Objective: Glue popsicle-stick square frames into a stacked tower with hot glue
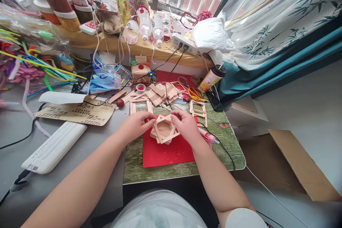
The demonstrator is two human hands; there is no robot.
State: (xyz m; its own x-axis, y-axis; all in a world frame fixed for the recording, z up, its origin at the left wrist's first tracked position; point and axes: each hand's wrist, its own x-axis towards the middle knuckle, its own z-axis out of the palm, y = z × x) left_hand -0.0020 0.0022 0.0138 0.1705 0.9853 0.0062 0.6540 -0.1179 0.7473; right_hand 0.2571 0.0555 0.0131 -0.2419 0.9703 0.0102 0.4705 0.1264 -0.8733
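A star-shaped basket of stacked popsicle sticks [169,138] sits over a red sheet of paper [155,156] in front of me. My left hand [137,125] pinches its left upper edge between thumb and fingers. On the opposite side, my right hand [185,124] has its fingers closed on the upper right corner. Sticks cross in layers around a hollow middle with a wooden base. Just right of my right hand lies a pink hot glue gun [205,135], partly hidden by my forearm.
Behind my hands are a pile of loose popsicle sticks [160,94], stick frames [199,110] and orange-handled scissors [195,94]. A drink cup [212,78] stands at the right. Sandpaper [77,112] and a white power bank-like bar [55,148] lie left. Cables cross the table.
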